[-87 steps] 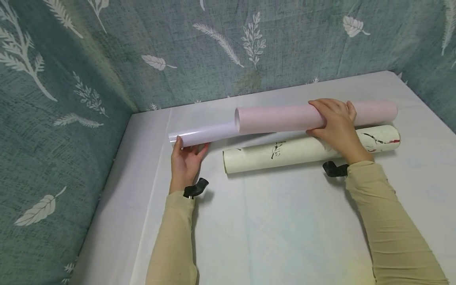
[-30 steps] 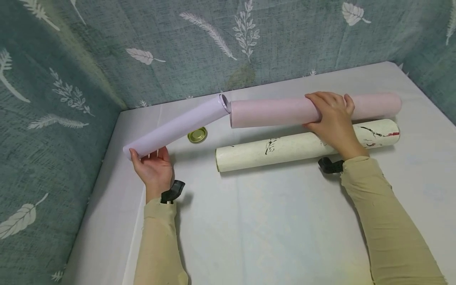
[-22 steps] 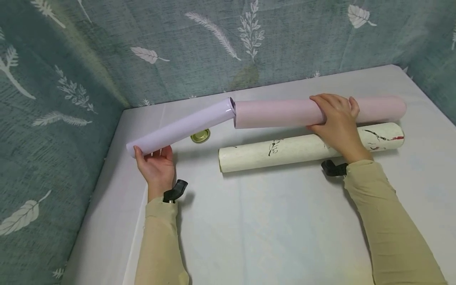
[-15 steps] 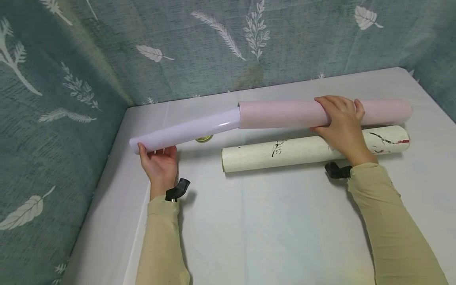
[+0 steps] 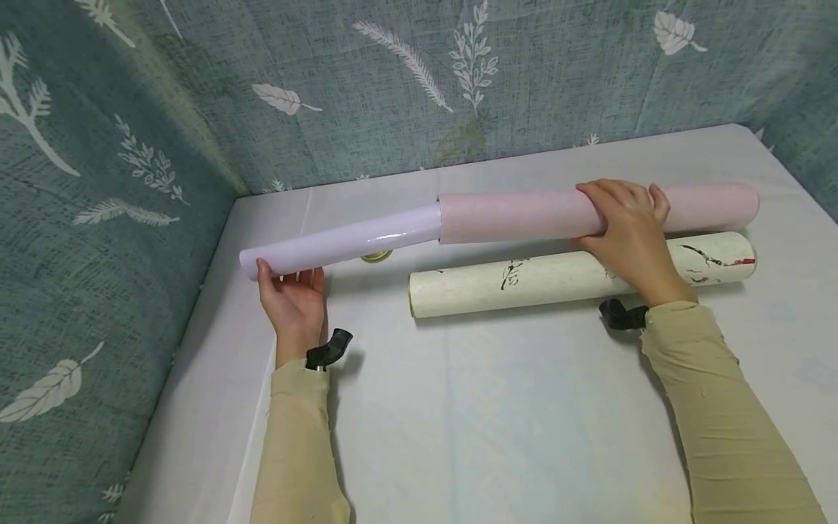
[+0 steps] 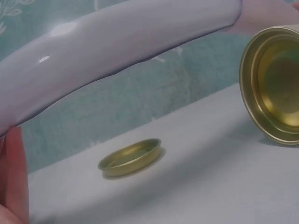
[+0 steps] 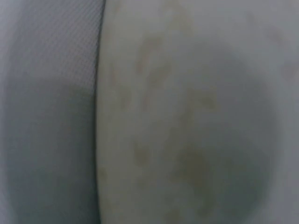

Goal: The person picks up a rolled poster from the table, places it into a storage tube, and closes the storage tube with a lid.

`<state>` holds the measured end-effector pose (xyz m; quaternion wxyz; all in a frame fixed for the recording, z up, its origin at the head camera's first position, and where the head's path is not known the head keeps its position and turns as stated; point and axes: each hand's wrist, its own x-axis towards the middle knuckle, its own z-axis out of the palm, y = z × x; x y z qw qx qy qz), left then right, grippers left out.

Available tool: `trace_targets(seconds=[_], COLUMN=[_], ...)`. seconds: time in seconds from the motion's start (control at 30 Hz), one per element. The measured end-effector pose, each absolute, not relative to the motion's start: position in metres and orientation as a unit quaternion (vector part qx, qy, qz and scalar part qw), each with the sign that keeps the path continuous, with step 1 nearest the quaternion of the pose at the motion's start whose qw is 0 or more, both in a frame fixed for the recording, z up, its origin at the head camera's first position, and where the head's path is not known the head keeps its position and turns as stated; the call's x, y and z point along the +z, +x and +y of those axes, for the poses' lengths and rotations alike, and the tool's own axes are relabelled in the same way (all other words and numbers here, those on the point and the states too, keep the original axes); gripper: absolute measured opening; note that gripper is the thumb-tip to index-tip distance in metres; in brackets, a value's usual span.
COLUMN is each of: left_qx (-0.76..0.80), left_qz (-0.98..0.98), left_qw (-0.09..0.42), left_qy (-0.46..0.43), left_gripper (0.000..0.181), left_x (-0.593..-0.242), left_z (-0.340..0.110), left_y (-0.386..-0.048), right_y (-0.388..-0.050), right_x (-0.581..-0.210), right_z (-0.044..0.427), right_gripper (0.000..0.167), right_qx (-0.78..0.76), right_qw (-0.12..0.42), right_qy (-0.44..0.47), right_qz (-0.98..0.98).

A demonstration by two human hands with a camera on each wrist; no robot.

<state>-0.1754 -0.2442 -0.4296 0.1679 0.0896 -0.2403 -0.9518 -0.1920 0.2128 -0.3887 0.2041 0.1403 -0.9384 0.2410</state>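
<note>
My left hand (image 5: pixel 294 309) holds a glossy white rolled sheet (image 5: pixel 340 244) near its left end, thumb in front and fingers beneath. The sheet slants slightly up to the right, above the table. Its right end meets the left mouth of a pink roll (image 5: pixel 511 217); how far it reaches inside is hidden. My right hand (image 5: pixel 628 236) grips the pink roll from above, right of its middle. Just in front lies a cream tube (image 5: pixel 478 290) with black brushwork; a gold metal end (image 6: pixel 280 84) shows in the left wrist view. The right wrist view is blurred.
A shallow gold lid (image 6: pixel 131 161) lies on the white table (image 5: pixel 524 422) behind the white sheet, mostly hidden in the head view. Green leaf-patterned cloth (image 5: pixel 366 109) stands behind and at the left.
The white sheet was drawn left with my left hand, uncovering the gold lid. Its raised right end then lowered to the pink roll's mouth. My right hand has kept its grip.
</note>
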Motion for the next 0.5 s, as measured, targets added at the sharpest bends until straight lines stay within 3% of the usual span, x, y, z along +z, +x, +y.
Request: trace_targets(seconds=[0.33,0.5], left_qx=[-0.925,-0.918], left_qz=[-0.294,-0.325], left_qw=[0.218,0.21], left_qy=[0.1,0.089], left_gripper=[0.05,0.046], left_x=[-0.4312,-0.4341], left_z=[-0.243,-0.2402], left_y=[-0.1772,-0.1776], right_y=[-0.1915,-0.1912], right_x=[-0.3891,-0.3886], right_z=[0.2125,0.2123], right_gripper=[0.069,0.069], right_qx=[0.238,0.237], right_qw=[0.199,0.193], right_qy=[0.144,0.147], right_qz=[-0.94,-0.941])
